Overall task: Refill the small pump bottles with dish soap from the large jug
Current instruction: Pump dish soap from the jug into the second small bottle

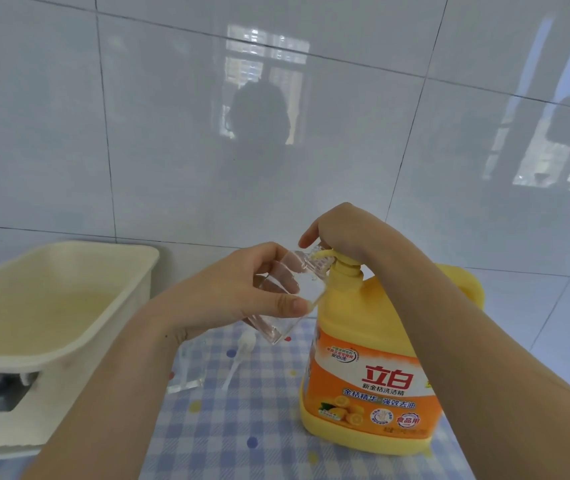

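Observation:
A large yellow dish soap jug (373, 372) with an orange label stands upright on a blue checked cloth (242, 427). My right hand (342, 230) presses down on its yellow pump head. My left hand (242, 292) holds a small clear bottle (276, 306) tilted, its open mouth right at the pump's spout. A white pump top with its tube (240, 355) lies on the cloth below that bottle. Another small clear bottle (186, 372) stands beside it, partly hidden by my left forearm.
A cream plastic basin (69, 306) holding some pale liquid sits at the left, close to my left arm. White wall tiles (207, 133) rise right behind the counter. The cloth's near part lies between my arms.

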